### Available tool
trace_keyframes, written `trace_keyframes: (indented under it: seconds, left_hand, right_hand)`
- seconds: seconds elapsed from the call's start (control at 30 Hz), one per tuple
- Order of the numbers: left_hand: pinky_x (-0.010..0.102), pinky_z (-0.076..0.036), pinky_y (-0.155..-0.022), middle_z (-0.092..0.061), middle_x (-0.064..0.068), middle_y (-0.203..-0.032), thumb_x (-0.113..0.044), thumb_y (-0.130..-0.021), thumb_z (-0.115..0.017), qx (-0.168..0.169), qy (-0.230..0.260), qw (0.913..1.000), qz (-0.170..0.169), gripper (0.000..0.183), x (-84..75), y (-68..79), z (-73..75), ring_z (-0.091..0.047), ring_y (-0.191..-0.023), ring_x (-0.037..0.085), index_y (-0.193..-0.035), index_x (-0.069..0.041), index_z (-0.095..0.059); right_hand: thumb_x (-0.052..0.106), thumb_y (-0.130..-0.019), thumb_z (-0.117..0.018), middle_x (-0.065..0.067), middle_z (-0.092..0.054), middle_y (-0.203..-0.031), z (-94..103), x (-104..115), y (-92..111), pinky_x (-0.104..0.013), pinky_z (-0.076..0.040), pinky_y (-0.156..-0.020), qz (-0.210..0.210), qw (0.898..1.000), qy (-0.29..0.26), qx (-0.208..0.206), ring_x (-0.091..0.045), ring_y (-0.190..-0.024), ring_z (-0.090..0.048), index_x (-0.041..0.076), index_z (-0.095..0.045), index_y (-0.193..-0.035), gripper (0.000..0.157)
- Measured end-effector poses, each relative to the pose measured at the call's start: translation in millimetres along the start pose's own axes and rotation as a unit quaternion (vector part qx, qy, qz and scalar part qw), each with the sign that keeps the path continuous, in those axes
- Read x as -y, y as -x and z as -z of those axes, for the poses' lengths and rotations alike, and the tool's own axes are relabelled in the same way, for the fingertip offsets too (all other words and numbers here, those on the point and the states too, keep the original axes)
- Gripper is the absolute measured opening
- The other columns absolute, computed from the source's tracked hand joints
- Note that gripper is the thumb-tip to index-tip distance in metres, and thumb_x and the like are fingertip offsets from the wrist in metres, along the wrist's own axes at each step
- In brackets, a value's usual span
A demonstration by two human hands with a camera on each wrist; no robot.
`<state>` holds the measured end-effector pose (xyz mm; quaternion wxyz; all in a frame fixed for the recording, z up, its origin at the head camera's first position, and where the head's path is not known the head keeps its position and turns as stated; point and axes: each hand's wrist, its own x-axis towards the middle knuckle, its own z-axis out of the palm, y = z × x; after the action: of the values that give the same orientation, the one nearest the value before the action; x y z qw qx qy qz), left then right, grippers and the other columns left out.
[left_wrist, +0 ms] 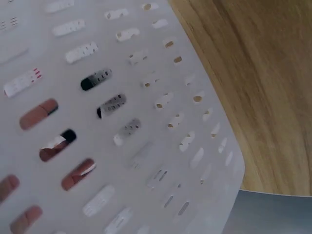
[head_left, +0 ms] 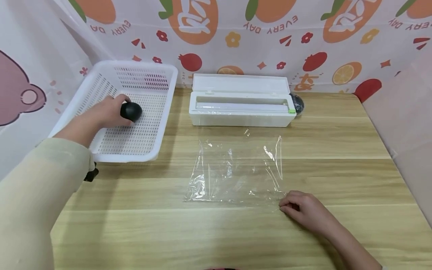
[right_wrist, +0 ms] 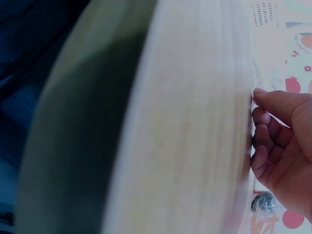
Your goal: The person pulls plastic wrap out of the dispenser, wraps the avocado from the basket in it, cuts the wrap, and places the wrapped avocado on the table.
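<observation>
My left hand reaches into a white plastic basket and grips a smooth, black, egg-shaped object by its side. Through the slots of the basket wall, the left wrist view shows bits of fingers and of the black thing. A sheet of clear cling film lies wrinkled on the table in front of a white dispenser box. At its near right corner, my right hand pinches the film with curled fingers. In the right wrist view, the right thumb and fingertips rest at table level.
The dispenser's lid stands up, with a roll of film inside. Behind the box's right end sits a dark, shiny ball that looks film-wrapped. A patterned curtain borders the wooden table at the back.
</observation>
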<state>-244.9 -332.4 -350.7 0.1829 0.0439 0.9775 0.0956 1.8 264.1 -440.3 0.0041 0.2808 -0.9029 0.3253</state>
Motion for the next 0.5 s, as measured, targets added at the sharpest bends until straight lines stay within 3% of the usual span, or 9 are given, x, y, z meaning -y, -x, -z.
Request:
trace_keyframes:
  seconds: [0.3, 0.4, 0.5]
  left_hand:
    - [0.069, -0.035, -0.099, -0.044, 0.031, -0.133, -0.033, -0.079, -0.082, -0.045, 0.05, 0.9972, -0.033, 0.085, -10.3, 4.0, 0.7, -0.043, -0.112, 0.047, -0.143, -0.002, -0.036]
    - [0.068, -0.037, -0.099, -0.042, 0.03, -0.139, -0.038, -0.078, -0.083, -0.079, 0.103, 0.9911, -0.029, 0.092, -16.0, 12.4, 4.1, -0.043, -0.115, 0.047, -0.147, -0.004, -0.033]
    - [0.067, -0.038, -0.101, -0.039, 0.027, -0.143, -0.043, -0.077, -0.083, -0.118, 0.167, 0.9787, -0.02, 0.098, -24.4, 24.1, 8.4, -0.041, -0.119, 0.046, -0.149, -0.005, -0.029]
  right_hand:
    - [0.003, -0.078, -0.08, 0.019, -0.062, -0.083, 0.9, 1, 2, -0.008, -0.042, -0.064, -0.006, 1.0, 0.003, 0.003, 0.006, -0.071, -0.051, 0.024, -0.071, -0.085, 0.024]
    - [0.003, -0.078, -0.08, 0.019, -0.062, -0.082, 0.8, 1, 2, -0.008, -0.043, -0.063, -0.007, 1.0, 0.004, 0.004, 0.006, -0.071, -0.051, 0.023, -0.071, -0.086, 0.023]
    - [0.003, -0.079, -0.079, 0.018, -0.062, -0.082, 1.5, 2, 1, -0.01, -0.044, -0.063, -0.003, 1.0, 0.005, 0.003, 0.005, -0.072, -0.051, 0.022, -0.072, -0.087, 0.022]
